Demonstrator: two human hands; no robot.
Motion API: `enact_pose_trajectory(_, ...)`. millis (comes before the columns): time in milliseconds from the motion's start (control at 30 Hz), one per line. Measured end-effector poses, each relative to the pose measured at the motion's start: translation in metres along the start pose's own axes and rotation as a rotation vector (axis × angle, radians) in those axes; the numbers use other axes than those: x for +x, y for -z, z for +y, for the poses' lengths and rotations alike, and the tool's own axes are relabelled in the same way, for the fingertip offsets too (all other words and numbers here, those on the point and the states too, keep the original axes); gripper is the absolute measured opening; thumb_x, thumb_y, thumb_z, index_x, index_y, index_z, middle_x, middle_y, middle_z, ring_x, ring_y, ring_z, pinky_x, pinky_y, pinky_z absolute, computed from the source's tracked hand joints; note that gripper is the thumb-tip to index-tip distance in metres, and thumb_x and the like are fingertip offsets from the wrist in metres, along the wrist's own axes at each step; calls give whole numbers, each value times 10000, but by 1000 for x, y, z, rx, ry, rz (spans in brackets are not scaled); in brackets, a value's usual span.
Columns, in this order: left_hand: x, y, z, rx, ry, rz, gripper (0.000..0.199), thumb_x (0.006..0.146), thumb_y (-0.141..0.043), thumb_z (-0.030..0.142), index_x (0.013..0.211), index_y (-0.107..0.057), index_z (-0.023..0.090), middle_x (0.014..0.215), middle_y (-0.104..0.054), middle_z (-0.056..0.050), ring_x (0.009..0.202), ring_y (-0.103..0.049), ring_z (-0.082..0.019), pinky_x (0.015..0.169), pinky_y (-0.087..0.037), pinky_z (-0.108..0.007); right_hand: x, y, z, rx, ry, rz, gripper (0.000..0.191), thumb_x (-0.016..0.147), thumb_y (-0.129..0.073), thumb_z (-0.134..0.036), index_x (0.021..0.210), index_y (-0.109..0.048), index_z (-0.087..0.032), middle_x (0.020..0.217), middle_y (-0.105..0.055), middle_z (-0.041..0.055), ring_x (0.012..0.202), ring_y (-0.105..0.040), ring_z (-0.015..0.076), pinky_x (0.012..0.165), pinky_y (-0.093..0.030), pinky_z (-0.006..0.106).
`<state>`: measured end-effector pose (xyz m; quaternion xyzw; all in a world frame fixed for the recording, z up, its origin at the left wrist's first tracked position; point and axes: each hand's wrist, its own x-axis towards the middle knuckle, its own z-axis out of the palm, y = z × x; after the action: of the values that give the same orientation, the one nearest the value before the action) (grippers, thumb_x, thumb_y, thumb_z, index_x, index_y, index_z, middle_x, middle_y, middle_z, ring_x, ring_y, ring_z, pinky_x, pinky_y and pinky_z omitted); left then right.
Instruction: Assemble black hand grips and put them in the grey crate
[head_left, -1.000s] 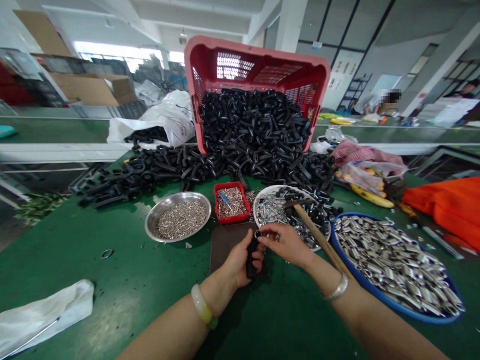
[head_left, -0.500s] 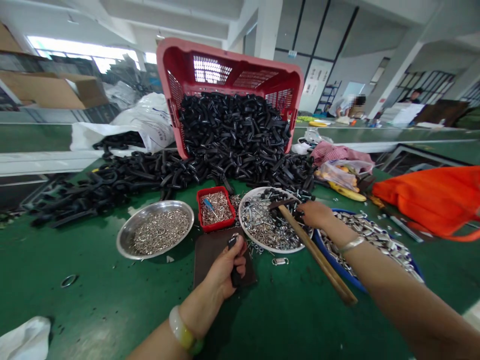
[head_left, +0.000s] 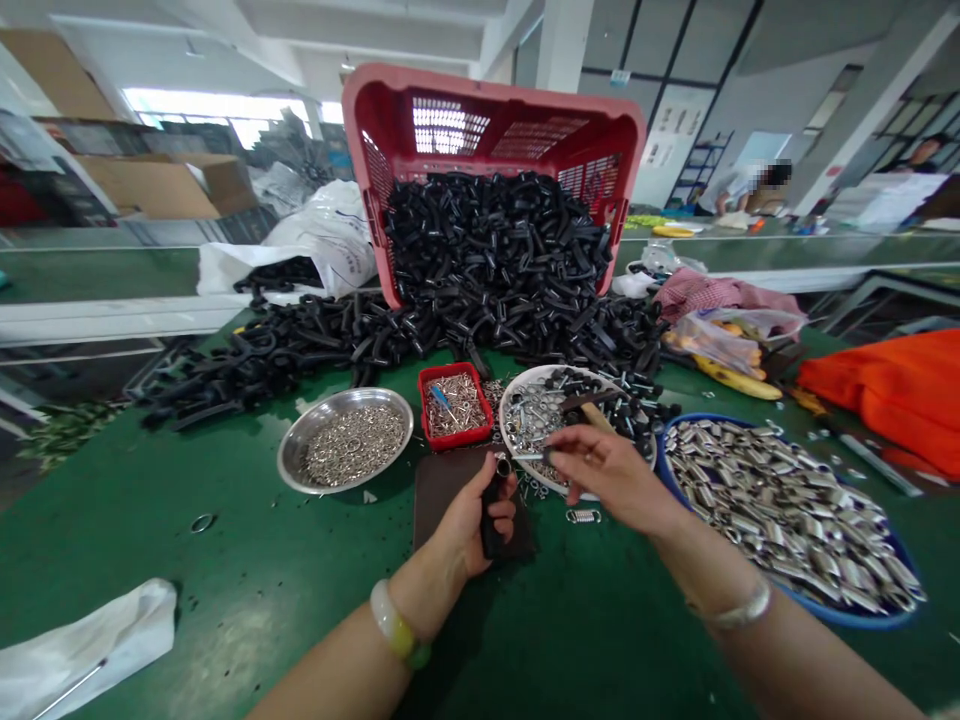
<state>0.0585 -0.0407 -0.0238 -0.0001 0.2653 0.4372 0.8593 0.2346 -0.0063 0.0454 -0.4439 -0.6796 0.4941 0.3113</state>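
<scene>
My left hand (head_left: 466, 520) is closed around a black plastic handle (head_left: 492, 512), its open round end tilted up. Between the fingertips of my right hand (head_left: 615, 478) is a bolt with a black head (head_left: 529, 457); its metal shank points left, close to the handle's upper end. Whether the two touch, I cannot tell. Under my left hand lies a dark square pad (head_left: 435, 490). Just beyond my right hand, a white bowl (head_left: 517, 378) holds loose screws, small metal parts and black-headed bolts. A hammer (head_left: 596, 412) rests across it, partly hidden by my hand.
A tipped red crate (head_left: 495, 90) spills black handles (head_left: 495, 250) across the back. Left stand a red tray (head_left: 425, 410) of rivet-like pins and a steel bowl (head_left: 289, 470) of small parts. Right is a blue basin (head_left: 810, 597) of metal sleeves. A spring (head_left: 583, 516) lies in front.
My right hand has come left and nearer from the white bowl, now with a black-headed bolt. My left hand still grips the handle. The view has turned slightly left.
</scene>
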Motion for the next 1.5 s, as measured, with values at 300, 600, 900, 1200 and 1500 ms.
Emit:
enact_pose_trajectory(300,-9,21,7,66,-77,-180,417,776,-468,538,709,-504,128,452,-253,79,355,-230,-11,352,-232,-110,-9,-47,-26,-216,155,-32,203,776,-524,-304,943,-582,-205,755,-597,11,540,-538,91,433,-457,189)
enact_pose_trajectory(600,-9,21,12,60,-189,-173,386,770,-495,517,761,-508,132,490,-276,80,368,-207,-3,354,-220,-103,-13,-56,-29,-303,265,90,190,799,-508,-293,949,-576,-199,729,-609,2,630,-588,121,583,-490,249)
enact_pose_trajectory(900,-19,23,2,303,-401,-136,423,694,-571,544,894,-489,179,526,-361,77,389,-272,-18,384,-235,-131,-15,-65,-24,-502,436,80,173,815,-490,-239,949,-579,-176,859,-629,57,788,-575,156,708,-447,283)
enact_pose_trajectory(1200,-35,28,20,671,-476,-363,438,451,-790,413,679,-518,156,620,-520,17,559,-475,-90,533,-354,-202,-43,-81,-23,-338,487,60,110,811,-510,-205,918,-500,-184,779,-602,28,692,-571,123,626,-457,235)
enact_pose_trajectory(1500,-42,30,24,706,-435,-498,446,515,-730,499,756,-580,154,761,-524,-27,649,-470,-111,595,-360,-230,-47,-85,-25,-432,746,118,96,813,-500,-164,890,-554,-182,813,-614,62,743,-570,155,640,-487,274)
